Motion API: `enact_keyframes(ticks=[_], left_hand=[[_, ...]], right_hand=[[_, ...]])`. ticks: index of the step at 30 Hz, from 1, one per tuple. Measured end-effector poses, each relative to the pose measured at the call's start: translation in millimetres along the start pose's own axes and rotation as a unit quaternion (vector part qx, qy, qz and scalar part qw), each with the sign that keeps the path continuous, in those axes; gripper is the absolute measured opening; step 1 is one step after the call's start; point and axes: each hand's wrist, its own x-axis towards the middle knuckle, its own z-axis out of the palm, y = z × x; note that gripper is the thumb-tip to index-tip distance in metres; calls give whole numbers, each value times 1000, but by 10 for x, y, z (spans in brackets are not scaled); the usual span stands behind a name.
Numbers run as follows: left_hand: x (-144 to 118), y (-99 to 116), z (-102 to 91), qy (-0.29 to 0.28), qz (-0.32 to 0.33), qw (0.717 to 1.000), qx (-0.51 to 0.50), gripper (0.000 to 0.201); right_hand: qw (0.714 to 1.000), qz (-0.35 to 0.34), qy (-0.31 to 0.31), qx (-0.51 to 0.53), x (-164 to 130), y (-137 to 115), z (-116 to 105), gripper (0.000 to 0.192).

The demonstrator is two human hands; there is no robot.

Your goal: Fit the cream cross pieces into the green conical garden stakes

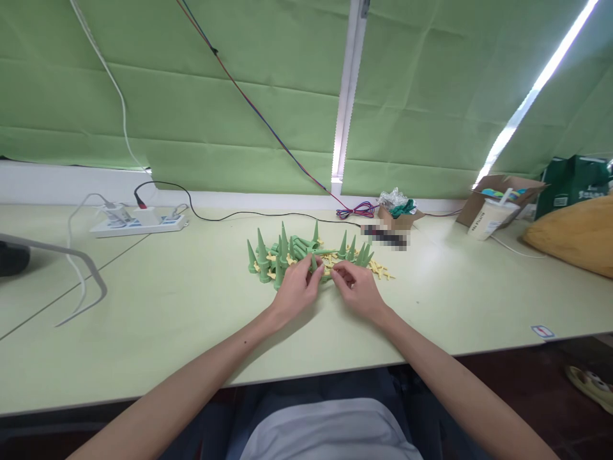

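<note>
Green spike [320, 263] was pinched between left hand [297, 286] and right hand [357, 289]; upright cones [261, 259] beside them, mid-worktop [191, 306], risked toppling if nudged.

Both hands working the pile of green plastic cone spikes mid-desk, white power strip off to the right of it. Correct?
Not quite. In the head view the white power strip lies to the left of the pile of green plastic cone spikes, not the right. The left hand and right hand are both at the pile, mid-desk.
</note>
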Motion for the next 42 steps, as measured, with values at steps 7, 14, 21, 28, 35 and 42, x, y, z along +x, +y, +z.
enact_keyframes(ticks=[7,14,21,28,35,42], left_hand=[[-9,-6,0,-4,7,1000,-8,17],[-8,-16,2,-8,12,1000,-2,17],[-16,-24,10,-4,19,1000,2,18],[-29,-1,3,3,31,999,-5,18],[-35,38,-9,-2,38,999,6,18],[-33,25,3,7,45,999,25,16]], right_hand=[[999,-6,-29,17,0,-2,2,15],[999,-5,-45,24,4,5,-3,15],[998,-4,-54,19,4,20,-1,18],[999,-7,-48,-19,7,28,12,23],[997,-10,-58,-44,9,52,21,36],[997,4,-71,-33,17,48,24,40]])
